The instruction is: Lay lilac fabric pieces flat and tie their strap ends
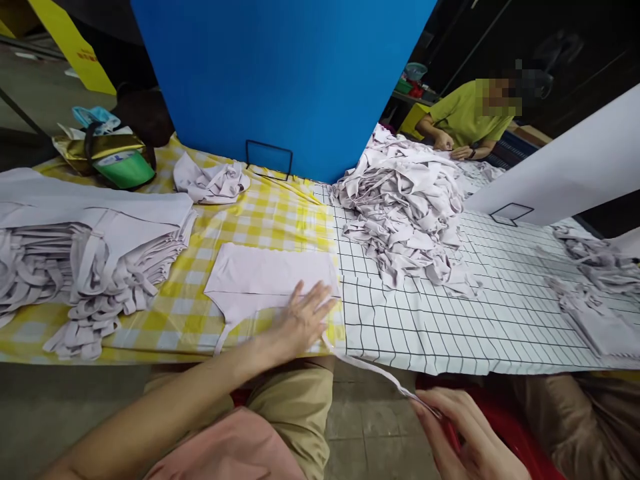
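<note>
**Now 1 garment flat, strap pulled tight**

Now the left hand (pixel 300 320) lies open and flat on the pale garment (pixel 265 277), pressing it on the yellow checked cloth (pixel 175 320) of the table. The right hand (pixel 465 433), below the table edge, pinches the strap (pixel 370 370) of this garment, stretched tight. A folded stack (pixel 85 253) lies at left, a loose heap (pixel 405 207) at right. Behind it, another person (pixel 465 117) works.
</note>
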The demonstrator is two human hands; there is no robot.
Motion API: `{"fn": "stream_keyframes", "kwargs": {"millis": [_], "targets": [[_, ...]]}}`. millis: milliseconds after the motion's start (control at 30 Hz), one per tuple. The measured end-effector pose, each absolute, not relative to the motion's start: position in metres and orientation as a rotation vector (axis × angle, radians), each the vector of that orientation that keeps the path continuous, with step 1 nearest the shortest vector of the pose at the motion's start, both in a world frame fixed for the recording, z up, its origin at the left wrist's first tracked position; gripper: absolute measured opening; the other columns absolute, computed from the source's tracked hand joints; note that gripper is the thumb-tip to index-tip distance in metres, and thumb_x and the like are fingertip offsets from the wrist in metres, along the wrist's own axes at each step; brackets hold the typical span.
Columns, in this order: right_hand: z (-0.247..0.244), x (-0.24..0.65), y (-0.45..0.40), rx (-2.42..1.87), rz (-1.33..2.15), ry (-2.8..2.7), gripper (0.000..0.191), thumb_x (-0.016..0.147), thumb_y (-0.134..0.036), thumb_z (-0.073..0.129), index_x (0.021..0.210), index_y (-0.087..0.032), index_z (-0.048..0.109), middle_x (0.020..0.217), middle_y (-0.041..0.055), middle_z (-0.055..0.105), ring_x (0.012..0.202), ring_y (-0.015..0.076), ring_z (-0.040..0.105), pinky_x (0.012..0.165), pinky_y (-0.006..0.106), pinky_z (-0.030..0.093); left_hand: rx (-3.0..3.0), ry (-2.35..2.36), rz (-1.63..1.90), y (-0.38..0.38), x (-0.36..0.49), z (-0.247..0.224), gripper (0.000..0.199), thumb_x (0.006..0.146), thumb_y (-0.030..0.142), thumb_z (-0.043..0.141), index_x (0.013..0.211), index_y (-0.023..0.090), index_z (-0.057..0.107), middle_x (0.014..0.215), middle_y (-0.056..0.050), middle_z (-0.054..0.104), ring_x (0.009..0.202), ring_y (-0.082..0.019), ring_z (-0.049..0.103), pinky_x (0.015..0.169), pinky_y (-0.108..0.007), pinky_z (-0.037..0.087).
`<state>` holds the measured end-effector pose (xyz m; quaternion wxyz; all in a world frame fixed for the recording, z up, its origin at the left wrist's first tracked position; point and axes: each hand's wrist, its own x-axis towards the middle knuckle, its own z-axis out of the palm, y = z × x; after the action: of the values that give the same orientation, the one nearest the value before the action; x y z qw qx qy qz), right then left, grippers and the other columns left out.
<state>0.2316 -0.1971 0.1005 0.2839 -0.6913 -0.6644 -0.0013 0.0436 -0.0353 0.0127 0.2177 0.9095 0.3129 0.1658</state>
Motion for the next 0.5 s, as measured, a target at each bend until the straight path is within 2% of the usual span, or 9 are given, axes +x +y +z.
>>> {"fn": "stream_keyframes", "kwargs": {"millis": [100,200,267,333,400,500], "targets": [[0.101,0.220,-0.161,-1.730,0.151,-1.928,0.014,0.087,-0.027,0.047,0.084,-0.024,0.060,0.073,0.0026,0.064,0.065,0.0155,0.062,0.056,0.023,0.050,2.248,0.645,0.572,-0.055,0.047,0.042,0.029,0.091,0.032,0.043,0.115,0.021,0.054,0.119,-0.004,0.059,0.119,-0.016,0.046,0.112,-0.038,0.013],[0.096,0.208,-0.133,-1.647,0.328,-2.009,0.019,0.090,-0.022,0.039,0.084,-0.022,0.058,0.073,0.0025,0.064,0.065,0.0141,0.063,0.055,0.021,0.049,1.985,0.609,0.551,-0.066,0.050,0.056,0.028,0.086,0.038,0.052,0.108,0.022,0.058,0.099,-0.001,0.067,0.096,-0.015,0.058,0.108,-0.038,0.022],[0.093,0.203,-0.121,-1.629,0.435,-2.026,0.019,0.090,-0.023,0.038,0.085,-0.022,0.057,0.074,0.0023,0.065,0.065,0.0137,0.063,0.055,0.021,0.049,1.845,0.721,0.529,-0.067,0.051,0.055,0.025,0.083,0.039,0.055,0.095,0.020,0.063,0.084,-0.001,0.068,0.085,-0.017,0.060,0.098,-0.036,0.035],[0.088,0.200,-0.114,-1.662,0.510,-2.004,0.017,0.090,-0.025,0.039,0.087,-0.022,0.055,0.072,0.0015,0.065,0.061,0.0131,0.062,0.053,0.020,0.048,1.687,0.814,0.513,-0.067,0.052,0.051,0.027,0.084,0.040,0.051,0.077,0.017,0.065,0.072,-0.002,0.067,0.072,-0.016,0.060,0.078,-0.028,0.043],[0.081,0.199,-0.109,-1.725,0.535,-1.962,0.015,0.089,-0.028,0.041,0.089,-0.021,0.053,0.066,-0.0004,0.063,0.054,0.0120,0.059,0.049,0.020,0.047,1.520,0.834,0.499,-0.066,0.051,0.045,0.034,0.085,0.039,0.047,0.066,0.015,0.061,0.063,-0.002,0.065,0.061,-0.014,0.058,0.062,-0.022,0.042],[0.068,0.200,-0.104,-1.755,0.391,-1.939,0.015,0.090,-0.028,0.040,0.095,-0.021,0.052,0.065,-0.0014,0.059,0.051,0.0114,0.056,0.048,0.020,0.045,1.316,0.836,0.512,-0.066,0.049,0.039,0.035,0.084,0.041,0.045,0.063,0.015,0.055,0.053,-0.001,0.062,0.054,-0.012,0.056,0.057,-0.021,0.040]]}}
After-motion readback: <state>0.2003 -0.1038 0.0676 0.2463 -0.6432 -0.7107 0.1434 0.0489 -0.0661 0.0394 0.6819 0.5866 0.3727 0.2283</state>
